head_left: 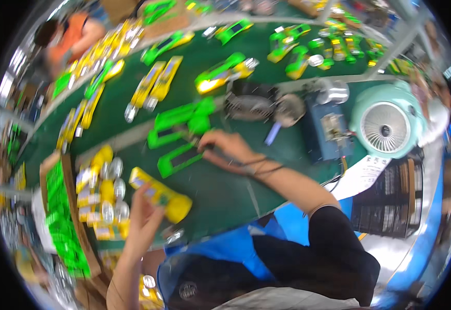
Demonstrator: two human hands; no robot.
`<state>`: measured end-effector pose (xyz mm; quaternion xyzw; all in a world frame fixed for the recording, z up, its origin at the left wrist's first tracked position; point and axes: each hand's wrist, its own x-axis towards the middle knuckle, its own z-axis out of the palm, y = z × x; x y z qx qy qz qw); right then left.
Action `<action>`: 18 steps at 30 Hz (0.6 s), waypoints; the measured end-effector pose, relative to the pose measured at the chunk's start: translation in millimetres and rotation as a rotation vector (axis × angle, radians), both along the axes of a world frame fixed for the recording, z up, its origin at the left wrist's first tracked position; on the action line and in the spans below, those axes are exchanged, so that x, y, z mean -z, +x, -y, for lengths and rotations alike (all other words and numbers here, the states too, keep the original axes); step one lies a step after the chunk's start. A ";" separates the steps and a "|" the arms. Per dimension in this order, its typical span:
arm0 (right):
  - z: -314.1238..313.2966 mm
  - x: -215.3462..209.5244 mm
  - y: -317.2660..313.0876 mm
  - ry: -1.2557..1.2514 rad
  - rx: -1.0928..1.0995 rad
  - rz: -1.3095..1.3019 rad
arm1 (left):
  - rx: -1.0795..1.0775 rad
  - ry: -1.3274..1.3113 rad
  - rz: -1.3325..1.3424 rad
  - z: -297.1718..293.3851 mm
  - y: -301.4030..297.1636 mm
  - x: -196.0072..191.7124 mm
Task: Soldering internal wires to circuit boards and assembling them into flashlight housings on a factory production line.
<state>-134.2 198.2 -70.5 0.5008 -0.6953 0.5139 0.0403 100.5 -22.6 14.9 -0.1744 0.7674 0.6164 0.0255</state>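
On my desk (223, 199), plastic frames (176, 115) lie left of my right hand (230, 148); the fan (386, 126) stands right of the equipment box (322, 135).

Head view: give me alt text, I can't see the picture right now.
The person's left hand holds a yellow casing over a green work surface, while the right hand is at some green casings, its grip too blurred to tell. More yellow and green pieces lie beyond; a mint-green fan stands at right.
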 end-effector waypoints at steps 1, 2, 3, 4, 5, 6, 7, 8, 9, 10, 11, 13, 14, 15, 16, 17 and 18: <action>-2.9 -3.2 0.1 0.043 0.018 -0.039 | -0.056 0.113 0.153 -16.2 6.9 9.5; -6.5 -9.1 -0.5 -0.004 0.015 -0.055 | -0.063 0.296 0.062 -35.1 11.5 17.3; -12.5 -17.3 -1.0 -0.024 0.043 -0.141 | -0.009 0.362 0.005 -45.4 10.3 22.6; -23.5 -29.0 -1.4 0.046 0.080 -0.203 | -0.012 0.349 0.010 -56.6 6.2 26.3; -35.7 -42.7 -1.3 0.018 0.072 -0.264 | 0.025 0.362 0.010 -59.8 1.2 26.3; -53.3 -56.9 3.3 0.068 0.125 -0.312 | 0.050 0.349 -0.009 -61.9 -4.3 24.7; -74.9 -71.0 8.9 0.038 0.159 -0.372 | 0.055 0.232 0.055 -58.7 -7.1 20.3; -97.6 -82.6 15.6 0.106 0.220 -0.388 | 0.062 0.106 0.144 -55.8 -10.9 16.5; -119.8 -90.3 22.8 0.052 0.227 -0.346 | 0.123 -0.229 -0.071 -51.0 -15.1 13.3; -139.3 -91.9 31.6 0.041 0.251 -0.255 | 0.185 -0.583 -0.162 -46.5 -21.0 11.8; -152.4 -85.2 40.6 -0.081 0.249 -0.118 | 0.217 -0.731 -0.436 -43.4 -26.5 11.5; -162.5 -57.9 54.3 -0.307 0.216 0.283 | 0.410 -0.816 -0.559 -39.0 -43.1 16.5; -163.4 -43.8 64.9 -0.362 0.145 0.607 | 0.506 -0.862 -0.583 -38.8 -48.8 19.1; -157.5 -27.0 69.9 -0.360 0.152 0.743 | 0.557 -0.826 -0.547 -41.8 -54.2 22.7; -150.1 -13.1 74.4 -0.400 0.117 0.864 | 0.574 -0.797 -0.585 -42.1 -60.6 25.7; -142.9 -3.6 78.7 -0.393 0.138 0.938 | 0.602 -0.773 -0.602 -43.3 -66.2 28.6; -135.5 2.5 81.9 -0.410 0.137 1.000 | 0.629 -0.753 -0.602 -44.8 -70.6 30.8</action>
